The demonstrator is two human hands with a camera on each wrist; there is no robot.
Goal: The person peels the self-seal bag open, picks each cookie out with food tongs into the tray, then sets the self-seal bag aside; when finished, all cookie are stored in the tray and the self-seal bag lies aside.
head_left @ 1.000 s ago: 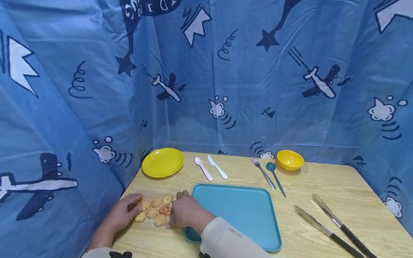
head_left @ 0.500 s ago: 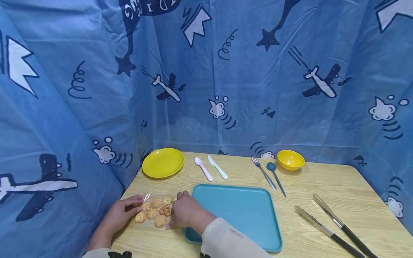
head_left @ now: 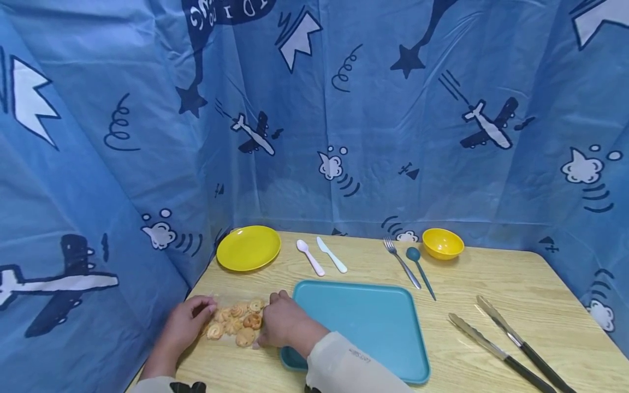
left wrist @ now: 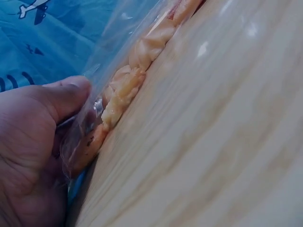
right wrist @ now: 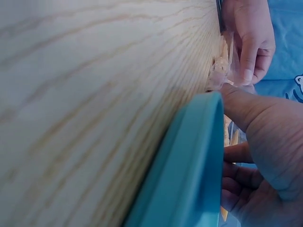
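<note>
Hands [head_left: 179,327] [head_left: 285,323] — two — on one cookie bag [head_left: 233,325]

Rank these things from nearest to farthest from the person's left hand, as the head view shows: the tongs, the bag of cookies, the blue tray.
1. Bag of cookies: touching the left hand, on its right side.
2. Blue tray: farther right, past the bag of cookies.
3. Tongs: farthest, to the right of the blue tray.

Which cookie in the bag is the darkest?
The reddish-brown cookie beside the right hand, just above the flat round one in the head view; the other cookies showing there are paler gold.
</note>
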